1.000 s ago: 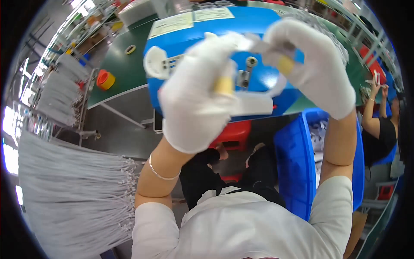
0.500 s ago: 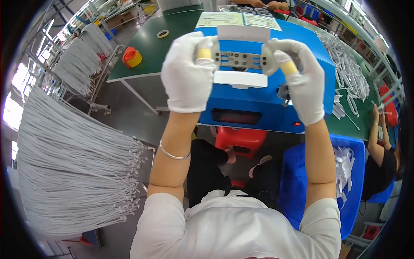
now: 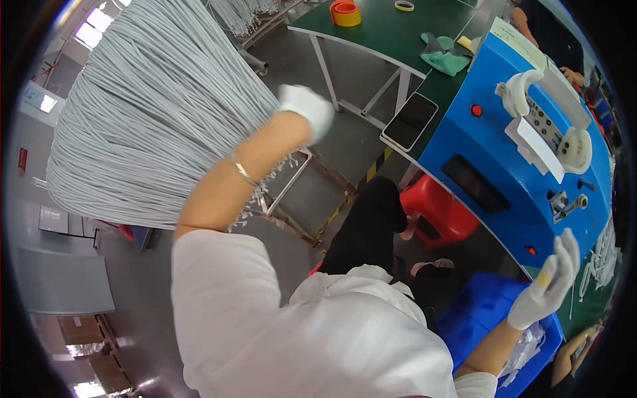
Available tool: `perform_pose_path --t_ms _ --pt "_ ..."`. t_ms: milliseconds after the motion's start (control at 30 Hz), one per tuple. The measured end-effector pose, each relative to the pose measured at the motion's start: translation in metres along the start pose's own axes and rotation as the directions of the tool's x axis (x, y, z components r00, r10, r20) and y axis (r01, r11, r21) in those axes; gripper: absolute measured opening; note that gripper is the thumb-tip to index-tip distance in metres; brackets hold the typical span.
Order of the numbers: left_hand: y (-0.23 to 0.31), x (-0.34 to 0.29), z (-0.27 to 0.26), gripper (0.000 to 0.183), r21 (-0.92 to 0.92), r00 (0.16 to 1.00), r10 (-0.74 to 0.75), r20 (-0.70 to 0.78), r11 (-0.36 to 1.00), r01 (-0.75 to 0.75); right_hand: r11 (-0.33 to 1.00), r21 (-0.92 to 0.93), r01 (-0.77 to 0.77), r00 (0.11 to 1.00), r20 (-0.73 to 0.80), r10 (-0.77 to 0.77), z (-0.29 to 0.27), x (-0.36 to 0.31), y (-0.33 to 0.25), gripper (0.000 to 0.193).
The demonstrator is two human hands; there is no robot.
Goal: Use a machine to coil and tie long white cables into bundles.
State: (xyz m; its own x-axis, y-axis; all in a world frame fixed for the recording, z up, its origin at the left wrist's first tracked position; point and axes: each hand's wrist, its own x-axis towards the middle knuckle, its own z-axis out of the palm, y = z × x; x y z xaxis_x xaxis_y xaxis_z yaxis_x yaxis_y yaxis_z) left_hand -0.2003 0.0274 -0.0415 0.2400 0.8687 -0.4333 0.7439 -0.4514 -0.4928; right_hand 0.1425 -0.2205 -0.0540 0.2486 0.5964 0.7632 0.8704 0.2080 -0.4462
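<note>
My left hand (image 3: 306, 113), in a white glove, reaches toward a large bundle of grey cables (image 3: 159, 126) hanging on a rack at the left. Motion smears its fingers, and I cannot see whether it touches a cable. My right hand (image 3: 541, 292), also gloved and with yellow tape on one finger, is raised above the blue bin (image 3: 478, 298). Its fingers stretch upward with nothing in them. On the blue machine (image 3: 458, 139) sits a fixture with a grey perforated plate (image 3: 543, 126), flanked by two white curved pieces (image 3: 574, 151).
A phone (image 3: 411, 121) lies at the green table's edge beside a green cloth (image 3: 446, 56). An orange and yellow tape roll (image 3: 346, 12) stands farther back. A red stool (image 3: 434, 212) is under the machine. Other people's hands (image 3: 572, 77) show at the right.
Both hands have left the white pieces at the machine's plate. My left hand moved left to the cables, my right hand down toward the bin. The view has turned left.
</note>
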Motion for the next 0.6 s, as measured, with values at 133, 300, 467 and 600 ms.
perform_pose_path --t_ms 133,300,467,600 --pt "-0.066 -0.001 0.053 0.02 0.385 0.9 -0.144 -0.412 0.867 0.316 0.949 0.133 -0.285 0.949 0.177 0.26 0.004 -0.027 0.001 0.017" --pt "-0.06 -0.015 0.023 0.015 0.306 0.93 0.036 -0.366 0.948 0.084 0.945 0.173 -0.277 0.919 0.336 0.208 0.021 -0.037 -0.012 0.013" --pt "-0.002 -0.039 -0.034 0.011 -0.615 0.865 0.212 -0.456 0.628 -0.478 0.892 0.292 -0.347 0.783 0.613 0.104 0.049 -0.051 -0.032 0.019" --pt "0.073 -0.039 -0.027 0.01 -0.778 0.675 0.4 -0.619 -0.2 -0.596 0.863 0.349 -0.365 0.811 0.574 0.111 0.067 -0.049 -0.043 0.026"
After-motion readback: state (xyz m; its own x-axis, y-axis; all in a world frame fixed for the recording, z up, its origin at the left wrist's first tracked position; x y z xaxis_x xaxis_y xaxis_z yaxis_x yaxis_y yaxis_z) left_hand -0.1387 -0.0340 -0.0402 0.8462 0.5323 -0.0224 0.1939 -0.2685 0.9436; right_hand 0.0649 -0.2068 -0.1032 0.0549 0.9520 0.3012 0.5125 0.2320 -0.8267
